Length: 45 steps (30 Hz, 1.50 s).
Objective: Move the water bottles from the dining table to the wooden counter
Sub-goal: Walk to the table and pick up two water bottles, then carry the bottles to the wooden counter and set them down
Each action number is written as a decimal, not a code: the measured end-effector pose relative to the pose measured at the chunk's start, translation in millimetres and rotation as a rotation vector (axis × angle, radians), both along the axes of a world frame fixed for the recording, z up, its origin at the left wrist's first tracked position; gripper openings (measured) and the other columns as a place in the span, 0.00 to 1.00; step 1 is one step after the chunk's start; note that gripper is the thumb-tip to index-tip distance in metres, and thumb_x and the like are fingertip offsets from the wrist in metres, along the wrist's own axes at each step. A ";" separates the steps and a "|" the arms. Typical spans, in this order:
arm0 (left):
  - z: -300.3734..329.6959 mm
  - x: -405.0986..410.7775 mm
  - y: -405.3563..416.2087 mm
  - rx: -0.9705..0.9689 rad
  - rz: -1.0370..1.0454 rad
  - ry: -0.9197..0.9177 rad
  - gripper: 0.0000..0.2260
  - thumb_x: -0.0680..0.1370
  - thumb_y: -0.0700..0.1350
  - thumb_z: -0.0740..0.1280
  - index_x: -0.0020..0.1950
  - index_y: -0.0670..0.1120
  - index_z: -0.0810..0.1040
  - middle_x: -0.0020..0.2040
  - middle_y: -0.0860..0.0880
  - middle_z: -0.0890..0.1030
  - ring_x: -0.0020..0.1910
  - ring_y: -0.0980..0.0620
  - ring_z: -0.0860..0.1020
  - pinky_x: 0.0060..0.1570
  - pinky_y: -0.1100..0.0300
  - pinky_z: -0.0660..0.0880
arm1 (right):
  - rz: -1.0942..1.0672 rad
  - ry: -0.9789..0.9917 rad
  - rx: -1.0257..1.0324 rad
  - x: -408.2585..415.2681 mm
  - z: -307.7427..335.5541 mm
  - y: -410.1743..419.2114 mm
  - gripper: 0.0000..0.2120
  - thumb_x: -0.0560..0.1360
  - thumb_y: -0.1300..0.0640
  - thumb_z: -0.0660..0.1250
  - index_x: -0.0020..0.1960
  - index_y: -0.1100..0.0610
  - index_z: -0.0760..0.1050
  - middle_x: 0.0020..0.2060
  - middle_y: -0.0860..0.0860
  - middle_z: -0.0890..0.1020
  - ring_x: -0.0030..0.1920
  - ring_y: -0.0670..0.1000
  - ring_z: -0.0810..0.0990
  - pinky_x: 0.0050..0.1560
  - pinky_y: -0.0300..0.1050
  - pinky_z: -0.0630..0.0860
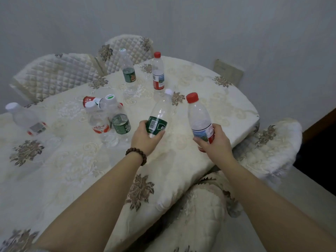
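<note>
My left hand [145, 140] grips a green-labelled, white-capped water bottle [161, 113] around its lower body, tilted over the dining table [209, 99]. My right hand [214, 140] holds a red-capped bottle [199, 115] with a red and landscape label, near the table's right edge. Several more bottles remain on the cream embroidered tablecloth: a green-labelled one [128, 67] and a red-capped one [158, 72] at the back, a cluster [107, 115] in the middle, and one lying at the far left [25, 118]. The wooden counter is not in view.
Quilted padded chairs stand behind the table at left [54, 73] and at the back [131, 48]. Another covered chair [269, 148] sits at the right, and one [200, 206] is just below my arms. A dark wooden edge [323, 122] shows at far right.
</note>
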<state>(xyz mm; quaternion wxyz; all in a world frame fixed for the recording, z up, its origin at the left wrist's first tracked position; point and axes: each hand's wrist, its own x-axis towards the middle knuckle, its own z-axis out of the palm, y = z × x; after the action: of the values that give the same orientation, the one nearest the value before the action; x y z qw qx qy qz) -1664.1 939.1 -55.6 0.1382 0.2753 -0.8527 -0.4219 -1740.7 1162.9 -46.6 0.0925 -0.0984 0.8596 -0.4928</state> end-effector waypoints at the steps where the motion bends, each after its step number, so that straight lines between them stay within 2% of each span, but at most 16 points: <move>1: 6.5 1.8 3.0 0.012 -0.013 0.017 0.27 0.71 0.57 0.72 0.64 0.47 0.68 0.52 0.53 0.77 0.49 0.54 0.77 0.48 0.58 0.74 | -0.019 0.008 -0.025 4.8 6.4 3.7 0.28 0.57 0.34 0.72 0.51 0.41 0.67 0.50 0.47 0.79 0.47 0.54 0.82 0.47 0.57 0.81; 4: 24.4 6.9 15.2 0.049 -0.066 0.046 0.26 0.71 0.55 0.73 0.63 0.47 0.69 0.51 0.54 0.77 0.48 0.55 0.76 0.47 0.61 0.72 | -0.084 0.038 -0.075 21.7 26.1 17.6 0.25 0.61 0.41 0.75 0.53 0.45 0.68 0.49 0.48 0.79 0.43 0.51 0.83 0.43 0.55 0.82; 5: 29.5 8.5 20.5 0.059 -0.090 0.051 0.26 0.71 0.55 0.73 0.63 0.47 0.69 0.50 0.54 0.77 0.48 0.55 0.76 0.46 0.62 0.72 | -0.111 0.052 -0.088 27.4 31.8 23.2 0.24 0.64 0.45 0.76 0.54 0.47 0.68 0.49 0.48 0.79 0.42 0.49 0.82 0.43 0.51 0.82; 6: 33.6 9.4 26.4 0.070 -0.116 0.054 0.25 0.70 0.54 0.74 0.62 0.47 0.69 0.49 0.55 0.77 0.47 0.56 0.76 0.45 0.63 0.71 | -0.137 0.071 -0.093 33.7 36.4 29.9 0.23 0.66 0.48 0.76 0.54 0.49 0.68 0.48 0.47 0.79 0.41 0.45 0.81 0.42 0.43 0.81; 8: 39.6 10.8 40.6 0.086 -0.176 0.064 0.25 0.70 0.53 0.74 0.61 0.48 0.69 0.47 0.56 0.77 0.46 0.56 0.77 0.43 0.65 0.70 | -0.196 0.105 -0.078 49.9 45.3 46.3 0.21 0.69 0.52 0.75 0.55 0.51 0.68 0.46 0.45 0.78 0.38 0.38 0.77 0.35 0.27 0.73; 9: 42.1 11.4 48.8 0.088 -0.214 0.066 0.25 0.70 0.53 0.74 0.61 0.48 0.69 0.47 0.56 0.77 0.47 0.55 0.77 0.42 0.65 0.70 | -0.238 0.119 -0.073 59.5 48.9 55.3 0.21 0.70 0.53 0.75 0.56 0.51 0.68 0.46 0.45 0.77 0.39 0.37 0.76 0.34 0.25 0.70; 12: 50.4 13.8 79.4 0.094 -0.344 0.075 0.25 0.70 0.53 0.75 0.60 0.47 0.68 0.48 0.55 0.77 0.46 0.55 0.77 0.42 0.63 0.72 | -0.399 0.160 -0.057 93.9 56.0 83.9 0.24 0.69 0.51 0.75 0.60 0.51 0.68 0.50 0.45 0.77 0.47 0.45 0.77 0.37 0.27 0.67; 15: 59.7 22.5 118.2 0.125 -0.466 0.104 0.25 0.68 0.53 0.76 0.58 0.48 0.68 0.46 0.56 0.78 0.45 0.57 0.78 0.43 0.63 0.75 | -0.553 0.154 -0.063 133.5 57.2 114.6 0.27 0.69 0.51 0.75 0.63 0.53 0.68 0.52 0.46 0.77 0.50 0.47 0.77 0.39 0.29 0.68; 21: 75.2 55.7 223.9 0.151 -0.780 0.118 0.26 0.67 0.53 0.76 0.58 0.47 0.68 0.47 0.56 0.77 0.44 0.58 0.77 0.37 0.69 0.70 | -0.870 0.135 -0.017 232.0 50.5 189.7 0.26 0.68 0.51 0.76 0.61 0.54 0.68 0.50 0.46 0.76 0.51 0.48 0.76 0.50 0.42 0.73; 26: 73.9 104.6 312.9 0.210 -1.051 0.074 0.26 0.69 0.49 0.76 0.60 0.46 0.68 0.49 0.56 0.75 0.45 0.60 0.75 0.38 0.73 0.68 | -1.135 0.118 0.013 321.4 45.9 248.6 0.25 0.68 0.50 0.75 0.60 0.55 0.68 0.49 0.47 0.77 0.49 0.48 0.76 0.49 0.42 0.72; 29: 67.1 142.0 363.6 0.226 -1.206 0.026 0.27 0.69 0.48 0.76 0.62 0.47 0.66 0.50 0.56 0.73 0.48 0.59 0.75 0.44 0.68 0.71 | -1.289 0.098 0.034 376.9 43.0 278.4 0.26 0.68 0.49 0.75 0.60 0.54 0.68 0.48 0.46 0.77 0.48 0.48 0.76 0.48 0.43 0.72; 34: 53.5 216.6 438.8 0.214 -1.445 -0.048 0.29 0.68 0.49 0.77 0.62 0.45 0.67 0.51 0.55 0.74 0.49 0.56 0.75 0.49 0.61 0.73 | -1.531 0.067 0.020 480.7 32.9 309.1 0.26 0.68 0.49 0.75 0.61 0.52 0.68 0.51 0.46 0.77 0.50 0.48 0.77 0.50 0.43 0.73; 37: 48.2 274.2 474.3 0.200 -1.592 -0.034 0.27 0.67 0.49 0.78 0.57 0.45 0.67 0.47 0.55 0.75 0.46 0.55 0.77 0.46 0.62 0.73 | -1.694 0.085 0.011 551.4 29.8 313.4 0.22 0.69 0.50 0.75 0.56 0.51 0.67 0.49 0.47 0.77 0.49 0.49 0.77 0.48 0.42 0.72; 40: 44.1 342.1 502.8 0.205 -1.743 -0.074 0.27 0.66 0.49 0.78 0.57 0.46 0.67 0.48 0.54 0.76 0.47 0.55 0.77 0.44 0.64 0.73 | -1.845 0.093 -0.001 625.7 29.1 309.9 0.21 0.69 0.52 0.75 0.54 0.50 0.65 0.48 0.47 0.77 0.48 0.49 0.77 0.48 0.42 0.71; 45: 37.2 475.8 523.7 0.209 -1.975 -0.140 0.27 0.67 0.49 0.78 0.56 0.49 0.65 0.49 0.54 0.75 0.48 0.54 0.77 0.47 0.61 0.74 | -2.094 0.088 -0.008 755.8 25.1 284.2 0.25 0.69 0.51 0.75 0.60 0.55 0.68 0.50 0.47 0.76 0.50 0.49 0.76 0.51 0.43 0.74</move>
<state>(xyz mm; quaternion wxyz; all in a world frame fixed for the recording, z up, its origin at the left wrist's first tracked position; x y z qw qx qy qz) -1188.3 1462.8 -18.4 -0.3506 -0.5229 -0.6642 -0.4032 -984.9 1447.2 -21.5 -0.4118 0.6769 0.5160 -0.3255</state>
